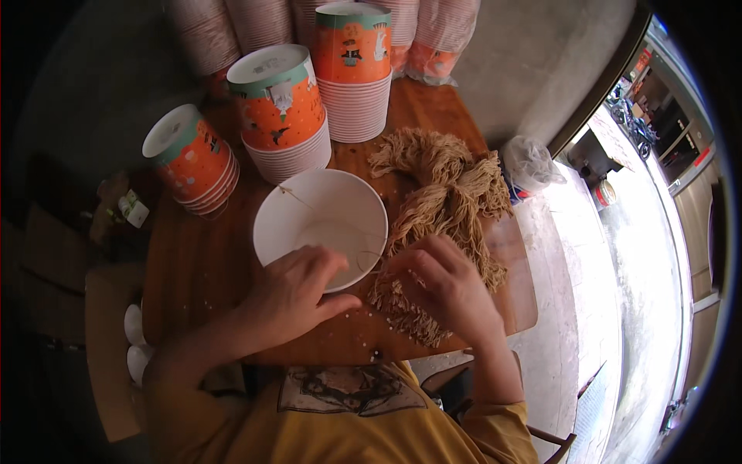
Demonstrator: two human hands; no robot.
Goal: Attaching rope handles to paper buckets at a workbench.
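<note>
A white paper bucket (pixel 305 193) stands upright on the wooden table in front of me, mouth up. A thin tan string (pixel 297 196) hangs over its far rim. My left hand (pixel 297 294) is over the bucket's near left rim, thumb and fingers apart, holding nothing I can see. At the bucket's right side, my right hand (pixel 447 282) is closed in a pinch, and a thin loop of tan string (pixel 368 258) runs from its fingertips over the rim. Bundles of tan string (pixel 433 197) lie heaped beyond and under my right hand.
Stacked orange paper buckets, upside down, form a short stack (pixel 185 155), a middle stack (pixel 282 108) and a tall stack (pixel 354 69). Plastic-wrapped stacks (pixel 440 42) line the wall. White crumbs dot the wooden table (pixel 209 301). A bagged container (pixel 532 166) stands right of the table.
</note>
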